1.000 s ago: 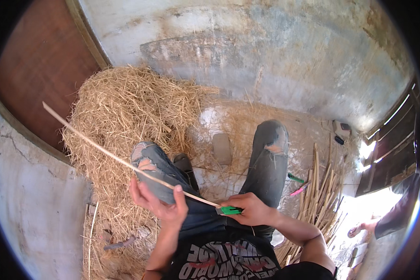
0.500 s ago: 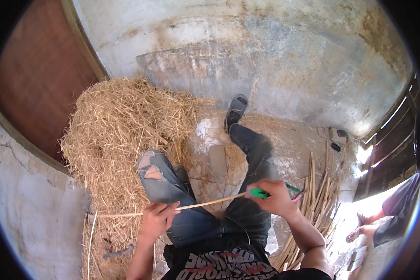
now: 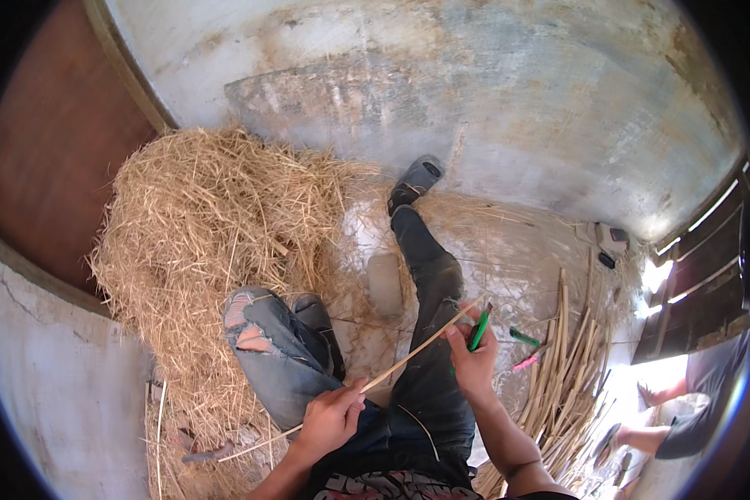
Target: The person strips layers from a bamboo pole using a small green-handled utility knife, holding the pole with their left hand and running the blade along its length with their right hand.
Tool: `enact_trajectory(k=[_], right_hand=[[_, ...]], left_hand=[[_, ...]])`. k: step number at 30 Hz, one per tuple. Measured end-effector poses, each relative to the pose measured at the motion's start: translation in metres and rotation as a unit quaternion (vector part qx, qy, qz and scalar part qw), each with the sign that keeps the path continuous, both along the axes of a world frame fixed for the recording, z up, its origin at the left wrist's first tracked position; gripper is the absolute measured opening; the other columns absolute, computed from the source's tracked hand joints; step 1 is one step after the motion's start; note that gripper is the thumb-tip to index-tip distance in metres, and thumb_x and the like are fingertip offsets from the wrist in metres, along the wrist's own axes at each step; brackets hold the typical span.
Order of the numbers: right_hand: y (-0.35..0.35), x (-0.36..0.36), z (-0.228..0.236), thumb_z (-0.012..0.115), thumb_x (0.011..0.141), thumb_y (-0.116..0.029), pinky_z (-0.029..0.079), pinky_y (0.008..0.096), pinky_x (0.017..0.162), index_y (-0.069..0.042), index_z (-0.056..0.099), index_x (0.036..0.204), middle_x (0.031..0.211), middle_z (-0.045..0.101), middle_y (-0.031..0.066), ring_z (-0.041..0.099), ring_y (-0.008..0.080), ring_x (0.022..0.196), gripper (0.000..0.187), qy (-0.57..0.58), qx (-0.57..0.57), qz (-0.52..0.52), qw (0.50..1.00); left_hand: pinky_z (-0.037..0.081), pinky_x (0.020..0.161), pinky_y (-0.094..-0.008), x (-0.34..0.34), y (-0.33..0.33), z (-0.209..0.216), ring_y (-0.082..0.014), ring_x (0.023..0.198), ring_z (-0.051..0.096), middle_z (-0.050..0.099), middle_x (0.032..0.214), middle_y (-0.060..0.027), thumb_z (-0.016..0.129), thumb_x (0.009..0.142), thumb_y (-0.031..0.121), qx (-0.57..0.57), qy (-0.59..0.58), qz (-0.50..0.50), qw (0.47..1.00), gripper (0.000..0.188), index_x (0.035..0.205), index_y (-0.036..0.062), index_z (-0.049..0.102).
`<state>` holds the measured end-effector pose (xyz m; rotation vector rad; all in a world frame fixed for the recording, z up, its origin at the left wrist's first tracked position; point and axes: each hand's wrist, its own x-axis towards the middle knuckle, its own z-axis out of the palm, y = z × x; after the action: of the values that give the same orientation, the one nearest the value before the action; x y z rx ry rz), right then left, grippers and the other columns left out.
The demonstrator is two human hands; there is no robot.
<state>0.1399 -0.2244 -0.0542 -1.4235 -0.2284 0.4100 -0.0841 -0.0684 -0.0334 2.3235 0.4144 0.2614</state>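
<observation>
A thin, pale strip that looks like split bamboo (image 3: 412, 357) slants across my lap, its far end up to the right. My left hand (image 3: 332, 419) pinches it toward its lower end, fingers closed. Near the upper end, my right hand (image 3: 473, 358) is closed around a green-handled cutter knife (image 3: 478, 330), with the thumb and fingers close against the strip. The knife points upward beside the strip's tip. Whether its blade touches the strip is too small to tell.
Straw (image 3: 217, 217) is heaped at left by a wall. Several split strips (image 3: 562, 358) lie at right, near a green object (image 3: 524, 337) and a pink one (image 3: 526, 362). A curved-handled tool (image 3: 208, 455) lies lower left. Another person's legs (image 3: 642, 437) show at far right.
The strip has gone from nearly level to a steep slant. My left hand has moved right and down along it. My right hand has turned, bringing the knife upright.
</observation>
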Motion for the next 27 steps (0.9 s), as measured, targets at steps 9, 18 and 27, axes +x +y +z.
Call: enact_trajectory(k=[9, 18, 27], right_hand=[[0.039, 0.041, 0.001, 0.068, 0.098, -0.017, 0.029, 0.021, 0.044, -0.001, 0.068, 0.103, 0.073, 0.068, 0.0015, 0.042, 0.001, 0.048, 0.017, -0.015, -0.008, 0.067, 0.998], [0.061, 0.065, 0.018, 0.063, 0.101, -0.016, 0.025, 0.0217, 0.039, 0.0, 0.065, 0.105, 0.077, 0.069, 0.0083, 0.037, 0.0022, 0.041, 0.017, -0.003, 0.062, 0.096, 0.993], [0.089, 0.071, 0.064, 0.067, 0.1, -0.021, 0.029, 0.0215, 0.042, 0.004, 0.068, 0.109, 0.07, 0.066, 0.0055, 0.04, 0.0024, 0.045, 0.026, -0.022, 0.115, 0.088, 0.989]], left_hand=[[0.054, 0.09, -0.0381, -0.105, 0.142, 0.116, -0.0275, 0.103, 0.065, 0.057, 0.136, -0.0231, 0.062, 0.097, 0.008, 0.232, -0.22, 0.321, 0.891, 0.083, 0.147, 0.0074, -0.005], [0.049, 0.1, -0.0366, -0.384, 0.178, 0.254, -0.0272, 0.116, 0.061, 0.063, 0.133, -0.0177, 0.034, 0.109, 0.023, 0.243, -0.568, 0.626, 0.475, 0.045, 0.14, -0.0035, 0.054], [0.052, 0.096, -0.0377, -0.143, 0.121, 0.028, -0.018, 0.097, 0.067, 0.073, 0.102, -0.0096, 0.059, 0.095, 0.012, -0.078, -0.284, 0.403, 0.866, 0.024, 0.112, 0.0024, 0.072]])
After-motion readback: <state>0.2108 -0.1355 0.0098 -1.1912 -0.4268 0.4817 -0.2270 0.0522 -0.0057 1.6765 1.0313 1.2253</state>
